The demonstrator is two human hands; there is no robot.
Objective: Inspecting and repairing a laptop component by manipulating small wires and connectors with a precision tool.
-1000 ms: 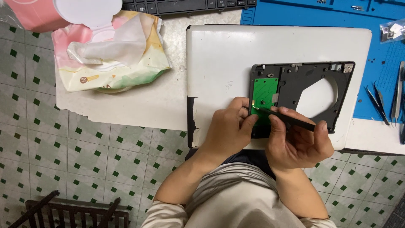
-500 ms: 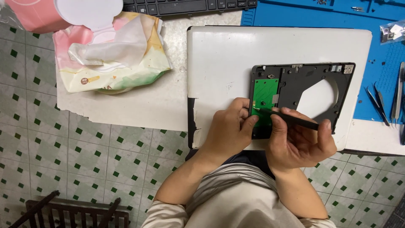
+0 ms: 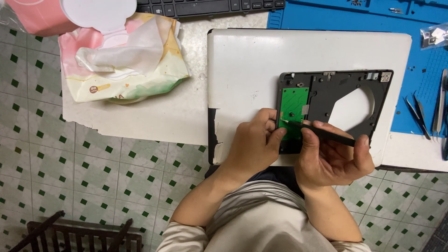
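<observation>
Bright, even overhead light
Sharp focus throughout; soft shadows under both hands, mild glare on the white laptop lid point(image 3: 261, 60).

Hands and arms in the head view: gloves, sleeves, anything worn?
Both hands are bare: left hand, right hand. No gloves, rings or watch show. The forearms are uncovered; light beige short sleeves appear only at the bottom edge, matching the top.

The single head camera looked almost straight down from above the person, fairly near, taking in the table edge point(image 3: 140, 126), both forearms and the tiled floor point(image 3: 70, 177).
</observation>
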